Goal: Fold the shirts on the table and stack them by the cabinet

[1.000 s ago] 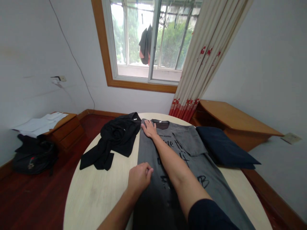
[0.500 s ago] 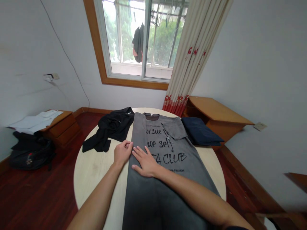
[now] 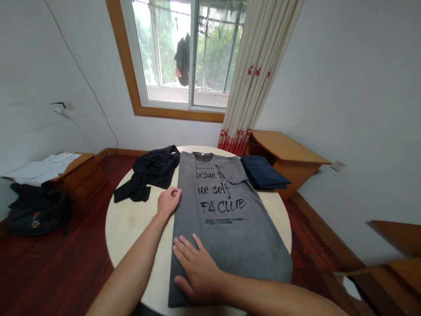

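Observation:
A grey T-shirt (image 3: 226,219) with black lettering lies flat on the round pale table (image 3: 131,224), its sides folded in. My left hand (image 3: 168,200) rests at the shirt's left edge near the middle, fingers curled and pinched on the fabric edge. My right hand (image 3: 195,267) lies flat and open on the lower left part of the shirt, fingers spread.
A crumpled black garment (image 3: 149,173) lies at the table's far left and a folded navy garment (image 3: 263,172) at the far right. Wooden cabinets stand left (image 3: 79,173) and right (image 3: 284,153). A black bag (image 3: 33,215) sits on the floor. A curtain (image 3: 256,74) hangs beside the window.
My right hand has slid down the shirt's left edge from the collar toward me. My left hand stayed at the edge. The view pulled back, so more of the shirt shows.

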`<action>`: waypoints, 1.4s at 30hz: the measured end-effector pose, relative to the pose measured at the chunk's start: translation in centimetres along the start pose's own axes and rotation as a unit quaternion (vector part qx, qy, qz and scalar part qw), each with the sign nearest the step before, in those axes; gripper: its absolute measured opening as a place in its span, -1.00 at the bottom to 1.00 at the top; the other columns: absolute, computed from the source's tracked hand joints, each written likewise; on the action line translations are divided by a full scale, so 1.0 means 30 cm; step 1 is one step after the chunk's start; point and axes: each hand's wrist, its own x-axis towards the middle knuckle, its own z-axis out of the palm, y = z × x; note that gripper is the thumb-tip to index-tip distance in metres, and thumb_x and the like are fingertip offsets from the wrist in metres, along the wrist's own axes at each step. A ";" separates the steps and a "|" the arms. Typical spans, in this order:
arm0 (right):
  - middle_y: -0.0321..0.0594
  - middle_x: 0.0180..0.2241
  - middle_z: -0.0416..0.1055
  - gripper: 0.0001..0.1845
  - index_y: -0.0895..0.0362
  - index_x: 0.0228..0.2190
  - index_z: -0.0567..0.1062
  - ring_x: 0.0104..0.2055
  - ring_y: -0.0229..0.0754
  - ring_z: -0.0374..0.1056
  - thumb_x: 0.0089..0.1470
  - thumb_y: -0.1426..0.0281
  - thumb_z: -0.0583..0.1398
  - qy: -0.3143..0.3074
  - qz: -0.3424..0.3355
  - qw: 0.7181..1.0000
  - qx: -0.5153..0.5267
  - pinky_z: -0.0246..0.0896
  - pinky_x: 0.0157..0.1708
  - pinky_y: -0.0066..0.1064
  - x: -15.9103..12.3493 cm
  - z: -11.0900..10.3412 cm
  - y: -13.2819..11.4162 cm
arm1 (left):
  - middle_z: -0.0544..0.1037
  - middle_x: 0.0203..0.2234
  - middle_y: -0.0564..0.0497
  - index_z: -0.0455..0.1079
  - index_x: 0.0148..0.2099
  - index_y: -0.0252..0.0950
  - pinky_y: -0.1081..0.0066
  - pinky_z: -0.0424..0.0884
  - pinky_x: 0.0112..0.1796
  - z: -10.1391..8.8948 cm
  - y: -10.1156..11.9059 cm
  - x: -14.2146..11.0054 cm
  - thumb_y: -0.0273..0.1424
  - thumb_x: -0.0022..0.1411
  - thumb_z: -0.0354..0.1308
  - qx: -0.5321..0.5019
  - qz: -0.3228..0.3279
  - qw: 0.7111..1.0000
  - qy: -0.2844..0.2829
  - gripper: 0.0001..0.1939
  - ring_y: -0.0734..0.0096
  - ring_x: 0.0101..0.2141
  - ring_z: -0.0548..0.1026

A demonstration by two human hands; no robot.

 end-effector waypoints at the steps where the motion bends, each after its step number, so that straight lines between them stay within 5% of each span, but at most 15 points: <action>1: 0.05 0.42 -0.17 -0.22 0.24 0.38 0.00 0.47 0.07 -0.29 0.31 0.10 0.03 -0.003 -0.004 1.000 0.002 -0.54 0.39 0.14 -0.010 0.005 -0.014 | 0.57 -0.51 0.03 0.51 -0.29 -0.23 0.43 0.27 -0.36 0.001 0.002 -0.001 -0.15 0.27 0.06 0.003 0.004 1.000 -0.004 -0.69 0.31 -0.40 0.51; 6: -0.04 0.40 -0.03 -0.31 0.09 0.38 0.03 0.46 0.01 -0.19 0.34 0.16 0.03 -0.049 -0.090 0.994 0.034 -0.46 0.39 0.12 -0.030 0.009 -0.043 | 0.60 -0.39 -0.01 0.52 -0.21 -0.25 0.40 0.35 -0.27 0.013 0.034 -0.014 -0.19 0.33 0.01 -0.005 0.086 0.995 -0.043 -0.68 0.31 -0.34 0.52; 9: -0.13 0.33 0.18 -0.42 0.00 0.31 0.22 0.40 -0.07 0.01 0.32 0.17 0.05 -0.019 -0.097 0.992 0.072 -0.27 0.38 0.02 -0.033 -0.025 0.034 | 0.61 -0.19 -0.09 0.51 -0.09 -0.27 0.33 0.38 -0.06 0.030 0.069 -0.038 -0.23 0.38 -0.01 -0.005 0.192 0.979 -0.073 -0.68 0.26 -0.14 0.51; 11: -0.11 0.27 0.28 -0.50 0.05 0.21 0.37 0.35 -0.08 0.12 0.32 0.19 0.04 0.096 0.006 0.993 0.069 -0.12 0.35 -0.06 -0.051 -0.074 0.142 | 0.56 -0.03 -0.13 0.49 0.02 -0.28 0.26 0.32 0.08 0.048 0.091 -0.062 -0.22 0.39 0.00 0.019 0.239 0.965 -0.110 -0.65 0.21 0.02 0.46; 14: 0.00 0.23 0.31 -0.54 0.13 0.09 0.48 0.29 0.00 0.20 0.28 0.23 0.04 0.256 0.218 0.942 0.004 0.01 0.30 -0.06 -0.128 -0.171 0.357 | 0.31 0.28 -0.15 0.31 0.28 -0.21 0.04 0.10 0.25 0.083 0.109 -0.099 -0.09 0.37 0.03 0.081 0.273 0.939 -0.190 -0.47 0.08 0.28 0.21; 18: 0.19 0.26 0.20 -0.45 0.28 0.17 0.38 0.31 0.15 0.13 0.22 0.29 0.07 0.298 0.417 0.853 -0.101 0.07 0.26 -0.03 -0.294 -0.271 0.599 | 0.02 0.42 -0.07 0.11 0.41 -0.06 -0.22 -0.21 0.29 0.118 0.109 -0.125 0.06 0.38 -0.09 0.154 0.278 0.906 -0.278 -0.33 -0.04 0.40 -0.12; 22: 0.27 0.18 0.29 -0.32 0.35 0.23 0.26 0.22 0.19 0.25 0.15 0.29 0.15 0.277 0.497 0.816 -0.105 0.16 0.19 -0.07 -0.404 -0.310 0.699 | -0.01 0.43 -0.08 0.09 0.42 -0.08 -0.23 -0.22 0.28 0.120 0.108 -0.122 0.08 0.39 -0.14 0.167 0.277 0.900 -0.292 -0.32 -0.04 0.40 -0.13; 27: 0.12 -0.06 0.52 -0.44 0.29 0.08 0.43 -0.06 0.06 0.50 0.06 0.33 0.22 0.223 0.525 0.818 0.079 0.38 -0.09 -0.25 -0.432 -0.387 0.709 | 0.03 0.42 -0.08 0.12 0.41 -0.10 -0.24 -0.19 0.28 0.106 0.117 -0.120 0.09 0.38 -0.12 0.161 0.278 0.900 -0.293 -0.32 -0.06 0.40 -0.10; 31: 0.02 -0.17 0.57 -0.54 0.26 0.00 0.50 -0.21 -0.03 0.53 0.02 0.44 0.19 0.185 0.486 0.828 0.208 0.41 -0.29 -0.36 -0.409 -0.459 0.651 | 0.05 0.41 -0.09 0.16 0.39 -0.08 -0.24 -0.18 0.28 0.098 0.121 -0.117 0.06 0.38 -0.07 0.151 0.269 0.904 -0.297 -0.34 -0.05 0.40 -0.09; 34: -0.07 -0.21 0.57 -0.38 0.22 0.20 0.34 -0.28 -0.14 0.52 0.07 0.44 0.16 0.194 0.408 0.858 0.245 0.38 -0.39 -0.45 -0.350 -0.459 0.559 | 0.07 0.41 -0.13 0.20 0.37 -0.14 -0.22 -0.15 0.29 0.090 0.141 -0.118 -0.02 0.39 -0.03 0.126 0.254 0.913 -0.293 -0.39 -0.02 0.39 -0.05; 37: -0.21 -0.35 0.55 -0.11 0.15 0.38 -0.03 -0.50 -0.22 0.48 0.15 0.25 0.20 0.044 0.341 0.884 0.318 0.23 -0.60 -0.53 -0.273 -0.431 0.472 | 0.18 0.36 -0.15 0.25 0.34 -0.19 -0.06 -0.01 0.29 0.081 0.196 -0.143 -0.15 0.39 0.04 0.066 0.255 0.923 -0.280 -0.46 0.08 0.35 0.11; 40: -0.15 -0.29 0.55 -0.05 0.15 0.37 0.01 -0.51 -0.23 0.51 0.12 0.13 0.28 -0.144 0.302 0.862 0.380 0.18 -0.65 -0.57 -0.202 -0.440 0.475 | 0.36 0.25 -0.12 0.29 0.30 -0.18 0.16 0.20 0.22 0.077 0.273 -0.192 -0.24 0.34 0.11 0.003 0.303 0.905 -0.299 -0.49 0.18 0.23 0.30; 42: -0.06 -0.21 0.56 -0.18 0.18 0.31 0.15 -0.51 -0.26 0.50 0.15 0.14 0.26 -0.101 0.324 0.870 0.358 0.18 -0.66 -0.58 -0.156 -0.475 0.545 | 0.41 0.19 -0.08 0.30 0.29 -0.14 0.22 0.25 0.17 0.077 0.321 -0.229 -0.32 0.31 0.13 -0.014 0.344 0.880 -0.328 -0.49 0.20 0.17 0.35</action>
